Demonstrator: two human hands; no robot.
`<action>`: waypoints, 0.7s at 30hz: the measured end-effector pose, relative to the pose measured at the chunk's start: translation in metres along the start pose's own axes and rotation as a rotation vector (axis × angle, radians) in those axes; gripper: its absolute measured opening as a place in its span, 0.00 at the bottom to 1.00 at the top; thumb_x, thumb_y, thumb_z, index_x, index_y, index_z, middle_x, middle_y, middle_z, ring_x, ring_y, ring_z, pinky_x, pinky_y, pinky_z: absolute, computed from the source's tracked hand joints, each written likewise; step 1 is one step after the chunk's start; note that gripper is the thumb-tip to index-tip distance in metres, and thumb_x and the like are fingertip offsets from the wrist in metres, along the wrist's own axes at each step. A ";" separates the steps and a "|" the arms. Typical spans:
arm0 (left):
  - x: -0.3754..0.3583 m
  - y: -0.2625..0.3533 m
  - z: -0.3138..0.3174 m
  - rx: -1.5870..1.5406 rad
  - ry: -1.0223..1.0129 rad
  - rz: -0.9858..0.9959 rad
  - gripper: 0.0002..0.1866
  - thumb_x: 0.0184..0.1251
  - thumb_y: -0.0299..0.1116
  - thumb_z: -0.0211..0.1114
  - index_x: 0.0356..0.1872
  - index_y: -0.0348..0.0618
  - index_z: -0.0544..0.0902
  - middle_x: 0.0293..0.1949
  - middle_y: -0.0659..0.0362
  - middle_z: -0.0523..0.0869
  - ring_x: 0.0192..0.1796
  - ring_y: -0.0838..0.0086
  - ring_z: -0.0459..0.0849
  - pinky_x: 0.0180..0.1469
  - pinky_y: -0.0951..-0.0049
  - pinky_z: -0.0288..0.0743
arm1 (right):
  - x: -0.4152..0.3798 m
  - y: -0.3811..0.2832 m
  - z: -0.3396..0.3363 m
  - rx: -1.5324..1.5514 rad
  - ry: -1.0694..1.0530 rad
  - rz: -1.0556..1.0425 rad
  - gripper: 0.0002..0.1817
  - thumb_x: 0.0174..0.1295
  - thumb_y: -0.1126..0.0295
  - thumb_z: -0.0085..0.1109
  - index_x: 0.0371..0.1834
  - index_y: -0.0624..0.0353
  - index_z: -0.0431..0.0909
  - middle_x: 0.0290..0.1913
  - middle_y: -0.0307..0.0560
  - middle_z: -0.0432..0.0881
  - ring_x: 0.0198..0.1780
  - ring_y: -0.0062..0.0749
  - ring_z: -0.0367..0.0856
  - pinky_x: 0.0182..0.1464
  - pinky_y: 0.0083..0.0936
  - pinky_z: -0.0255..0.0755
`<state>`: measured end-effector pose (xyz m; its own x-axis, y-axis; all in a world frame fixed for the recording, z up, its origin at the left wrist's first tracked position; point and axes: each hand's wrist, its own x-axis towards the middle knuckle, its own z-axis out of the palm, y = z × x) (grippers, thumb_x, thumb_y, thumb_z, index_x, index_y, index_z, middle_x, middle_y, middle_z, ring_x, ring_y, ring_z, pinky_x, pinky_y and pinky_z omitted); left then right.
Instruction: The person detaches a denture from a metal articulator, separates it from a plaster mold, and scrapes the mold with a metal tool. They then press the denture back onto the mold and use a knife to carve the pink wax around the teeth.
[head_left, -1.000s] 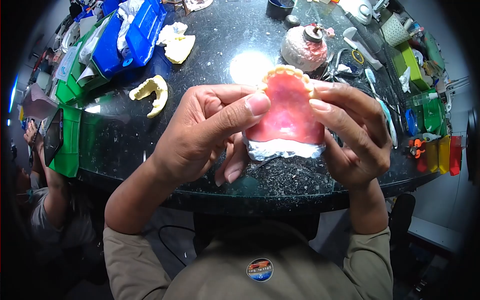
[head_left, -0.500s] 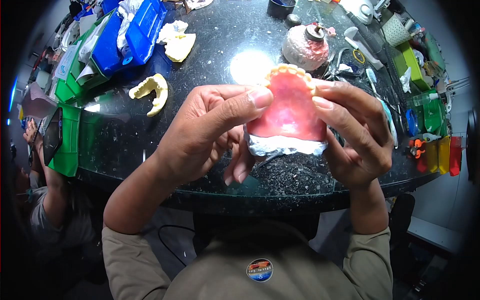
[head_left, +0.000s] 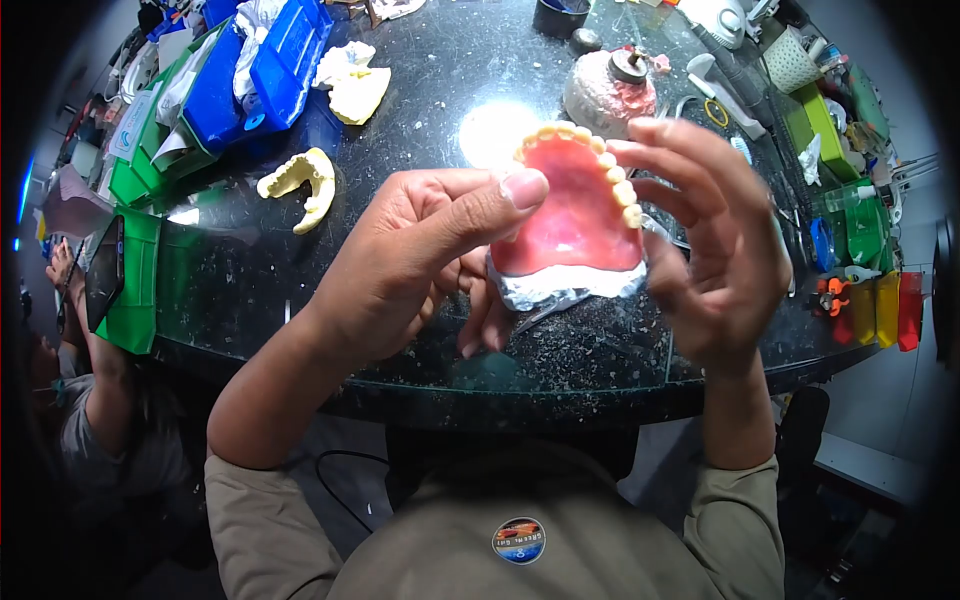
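An upper denture (head_left: 575, 215), pink in the palate with cream teeth along its arch, is seated on a white plaster model. My left hand (head_left: 430, 250) grips it from the left, thumb pressed over the pink edge and teeth, other fingers curled beneath. Beside the right row of teeth is my right hand (head_left: 715, 240), its fingers apart and bent, slightly blurred; the fingertips are close to the teeth, and nothing shows between them. The white plaster edge (head_left: 565, 288) shows below the pink, facing me.
On the dark table (head_left: 420, 90) a yellow horseshoe-shaped cast (head_left: 303, 188) lies to the left. Blue bins (head_left: 275, 70) and a green bin (head_left: 135, 270) stand farther left. Behind the denture sits a pink-stained round pot (head_left: 605, 95). Tools and bottles line the right side. A co-worker's arm (head_left: 100, 360) is far left.
My right hand has let go of the denture's right side and moved slightly away, its fingers spreading. The right teeth now show. The denture has shifted a little left in my left hand.
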<state>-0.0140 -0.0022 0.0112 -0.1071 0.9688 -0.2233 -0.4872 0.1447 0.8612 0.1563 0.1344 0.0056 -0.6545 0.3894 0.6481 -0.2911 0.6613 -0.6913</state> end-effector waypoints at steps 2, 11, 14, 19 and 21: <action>0.001 -0.002 -0.003 0.079 -0.023 0.052 0.20 0.69 0.44 0.59 0.36 0.31 0.79 0.21 0.57 0.82 0.17 0.77 0.81 0.16 0.83 0.71 | 0.003 -0.007 -0.001 0.260 0.044 0.351 0.28 0.57 0.72 0.49 0.62 0.71 0.63 0.52 0.58 0.76 0.46 0.34 0.80 0.49 0.27 0.76; 0.001 -0.004 0.003 0.227 -0.061 0.076 0.17 0.69 0.38 0.60 0.45 0.28 0.78 0.23 0.60 0.83 0.18 0.83 0.80 0.18 0.85 0.71 | -0.003 -0.008 -0.001 0.468 -0.244 0.777 0.20 0.67 0.55 0.55 0.31 0.63 0.81 0.21 0.36 0.78 0.18 0.08 0.68 0.20 0.08 0.61; -0.001 -0.003 0.005 0.231 -0.059 0.075 0.17 0.69 0.35 0.61 0.47 0.28 0.77 0.24 0.59 0.84 0.17 0.84 0.79 0.18 0.86 0.70 | 0.000 -0.011 -0.004 0.459 -0.259 0.846 0.19 0.66 0.55 0.57 0.31 0.63 0.81 0.20 0.34 0.76 0.17 0.07 0.66 0.19 0.08 0.59; -0.001 -0.004 0.008 0.241 -0.022 0.095 0.16 0.68 0.33 0.62 0.48 0.28 0.76 0.26 0.59 0.85 0.18 0.86 0.78 0.18 0.87 0.69 | 0.001 -0.013 -0.002 0.493 -0.233 0.863 0.17 0.65 0.57 0.59 0.33 0.64 0.81 0.18 0.31 0.73 0.18 0.07 0.65 0.19 0.09 0.55; -0.001 -0.004 0.007 0.238 -0.017 0.104 0.16 0.68 0.32 0.62 0.48 0.28 0.76 0.27 0.58 0.85 0.18 0.86 0.78 0.19 0.87 0.69 | 0.001 -0.012 -0.002 0.486 -0.234 0.856 0.17 0.65 0.58 0.60 0.34 0.64 0.81 0.19 0.31 0.73 0.19 0.07 0.65 0.19 0.09 0.55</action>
<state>-0.0054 -0.0020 0.0110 -0.1307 0.9839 -0.1216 -0.2563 0.0850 0.9628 0.1611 0.1279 0.0154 -0.8817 0.4404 -0.1693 0.1215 -0.1347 -0.9834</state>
